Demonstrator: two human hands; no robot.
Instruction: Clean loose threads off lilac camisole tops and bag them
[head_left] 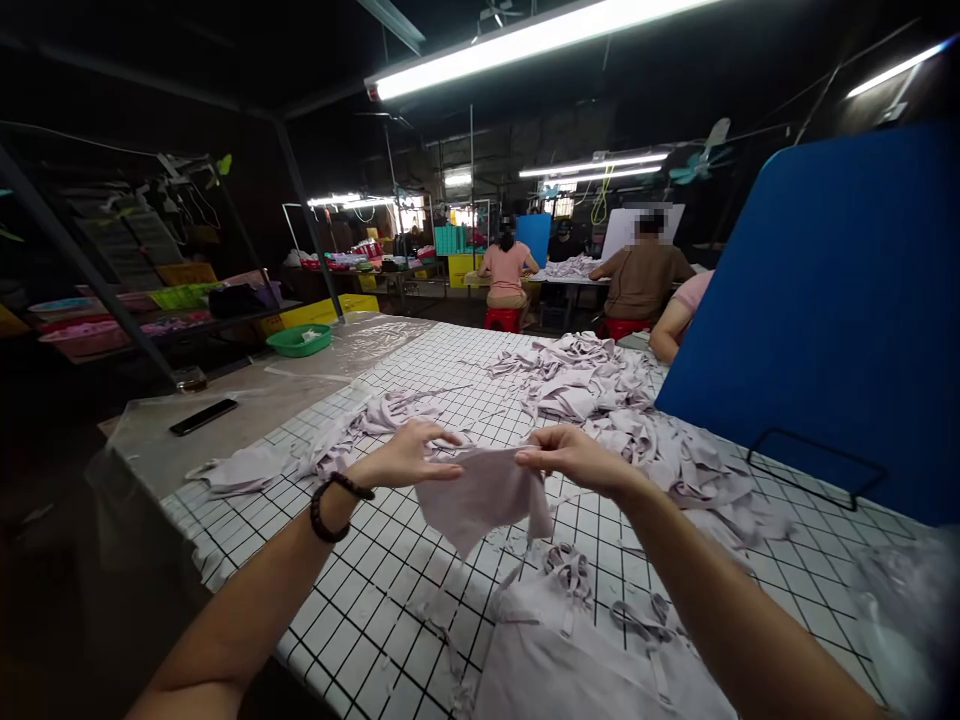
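A pale lilac-grey fabric piece [484,500] hangs above the table, its lower edge coming to a point. My right hand [574,458] pinches its upper right edge between thumb and fingers. At the upper left of the piece is my left hand [409,455], with thumb and forefinger apart around the edge; its other fingers are partly hidden. A dark beaded bracelet [321,512] circles the left wrist. Below my hands lies a larger heap of the same fabric [559,655], with narrow straps on it.
White cloth with a black grid [360,600] covers the table. Fabric piles lie at left [251,470] and behind [577,385]. A blue panel [825,300] stands at right, a phone [203,417] and green basket [300,341] at left. People sit at tables beyond.
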